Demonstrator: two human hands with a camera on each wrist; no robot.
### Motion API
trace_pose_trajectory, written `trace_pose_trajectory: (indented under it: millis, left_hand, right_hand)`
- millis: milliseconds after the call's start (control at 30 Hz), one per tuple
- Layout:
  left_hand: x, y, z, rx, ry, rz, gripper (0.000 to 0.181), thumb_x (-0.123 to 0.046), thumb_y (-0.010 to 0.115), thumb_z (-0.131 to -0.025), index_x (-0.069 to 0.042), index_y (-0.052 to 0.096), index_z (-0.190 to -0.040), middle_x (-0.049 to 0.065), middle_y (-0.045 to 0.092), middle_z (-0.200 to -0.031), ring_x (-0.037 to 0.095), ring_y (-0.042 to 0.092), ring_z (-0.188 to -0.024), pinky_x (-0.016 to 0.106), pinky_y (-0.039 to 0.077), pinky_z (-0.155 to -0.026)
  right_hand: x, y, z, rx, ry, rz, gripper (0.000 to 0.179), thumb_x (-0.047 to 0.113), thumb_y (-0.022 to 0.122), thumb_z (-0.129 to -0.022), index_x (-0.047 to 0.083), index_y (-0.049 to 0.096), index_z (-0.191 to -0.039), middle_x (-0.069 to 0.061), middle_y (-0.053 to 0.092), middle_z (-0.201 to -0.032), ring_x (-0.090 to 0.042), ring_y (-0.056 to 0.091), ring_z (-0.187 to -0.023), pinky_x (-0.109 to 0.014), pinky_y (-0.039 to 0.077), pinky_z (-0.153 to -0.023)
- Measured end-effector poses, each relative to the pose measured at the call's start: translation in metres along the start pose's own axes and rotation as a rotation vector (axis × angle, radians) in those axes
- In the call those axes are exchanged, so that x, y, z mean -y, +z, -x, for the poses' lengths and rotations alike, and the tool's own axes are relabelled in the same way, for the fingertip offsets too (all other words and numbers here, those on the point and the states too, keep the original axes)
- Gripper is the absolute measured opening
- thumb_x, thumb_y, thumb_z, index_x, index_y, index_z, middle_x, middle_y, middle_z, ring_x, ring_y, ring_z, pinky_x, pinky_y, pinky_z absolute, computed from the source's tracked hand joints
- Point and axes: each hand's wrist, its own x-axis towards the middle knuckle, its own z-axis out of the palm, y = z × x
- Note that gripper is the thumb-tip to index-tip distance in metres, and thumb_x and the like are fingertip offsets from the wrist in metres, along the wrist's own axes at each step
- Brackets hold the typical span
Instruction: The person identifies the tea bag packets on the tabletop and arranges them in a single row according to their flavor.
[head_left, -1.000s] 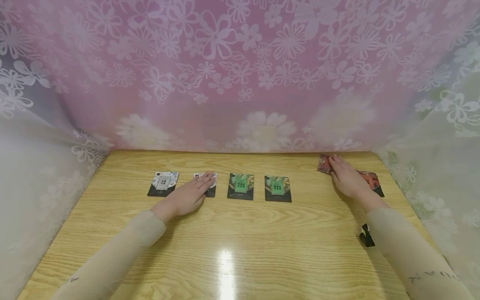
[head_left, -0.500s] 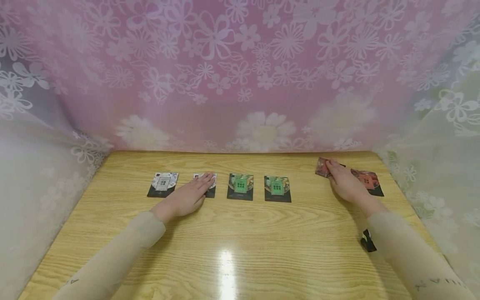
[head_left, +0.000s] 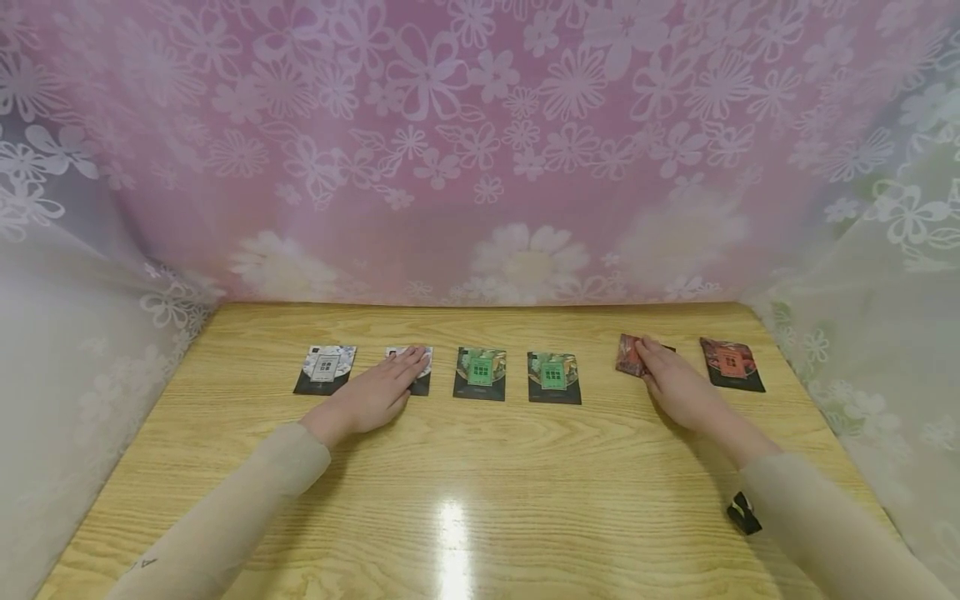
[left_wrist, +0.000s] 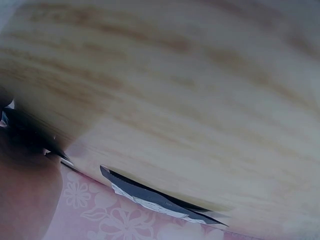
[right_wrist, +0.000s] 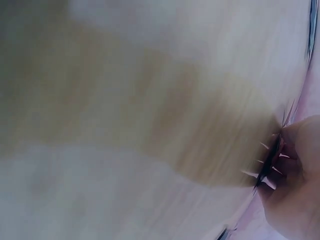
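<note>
In the head view my left hand (head_left: 378, 392) rests with its fingers laid over a white-and-black flat packet (head_left: 422, 385), covering most of it. A matching white packet (head_left: 326, 369) lies to its left. My right hand (head_left: 678, 383) holds a red-and-black packet (head_left: 628, 355), its fingers and thumb at the packet's edges and hiding its right part. In the right wrist view the dark packet (right_wrist: 270, 162) sits between the fingers and thumb. A second red packet (head_left: 733, 365) lies right of that hand.
Two green-and-black packets (head_left: 480, 373) lie flat between the hands. The wooden table (head_left: 360, 500) ends at a pink flowered curtain (head_left: 525, 167), with pale curtains at both sides. A small black item (head_left: 744, 512) shows beside my right cuff.
My right hand has moved left and toward me with the red packet, which now stands apart from the second red one. My left hand has stayed in place.
</note>
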Motion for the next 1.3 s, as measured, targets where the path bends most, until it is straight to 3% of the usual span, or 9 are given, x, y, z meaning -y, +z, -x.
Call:
trace_pose_trajectory:
  millis: [400,633,867,1300]
  left_hand:
    - [0.001,0.000,-0.001,0.010,-0.012,0.006,0.062,-0.020,0.040,-0.114,-0.003,0.020,-0.170,0.017,0.015,-0.178,0.036,0.015,-0.166,0.055,0.020,-0.137]
    - [0.001,0.001,-0.002,0.008,-0.005,0.003,0.062,-0.020,0.041,-0.114,-0.003,0.020,-0.170,0.017,0.014,-0.179,0.036,0.015,-0.166,0.055,0.020,-0.137]
    - [0.001,0.000,-0.002,0.017,-0.010,0.003,0.062,-0.020,0.040,-0.114,-0.004,0.019,-0.170,0.017,0.014,-0.179,0.035,0.015,-0.167,0.054,0.020,-0.137]
    - [0.002,0.001,-0.001,0.018,-0.010,0.004,0.062,-0.021,0.040,-0.114,-0.004,0.019,-0.170,0.017,0.013,-0.179,0.036,0.015,-0.166,0.055,0.021,-0.136]
  right_hand:
    - [0.027,0.003,0.013,-0.058,-0.057,0.089,0.060,0.010,0.059,-0.108,-0.012,0.036,-0.159,-0.036,0.036,-0.164,-0.054,0.041,-0.149,-0.068,0.039,-0.122]
    - [0.013,-0.004,0.012,-0.085,-0.119,0.071,0.061,0.006,0.059,-0.106,-0.010,0.036,-0.160,-0.034,0.033,-0.167,-0.052,0.037,-0.153,-0.068,0.035,-0.124]
    - [-0.006,-0.012,0.012,-0.019,-0.194,0.115,0.068,0.004,0.062,-0.104,-0.002,0.032,-0.165,-0.028,0.031,-0.171,-0.049,0.034,-0.155,-0.066,0.035,-0.125]
    - [-0.002,-0.002,0.009,0.006,-0.270,0.071,0.064,0.016,0.058,-0.108,0.003,0.034,-0.166,-0.023,0.032,-0.172,-0.045,0.036,-0.156,-0.063,0.033,-0.127]
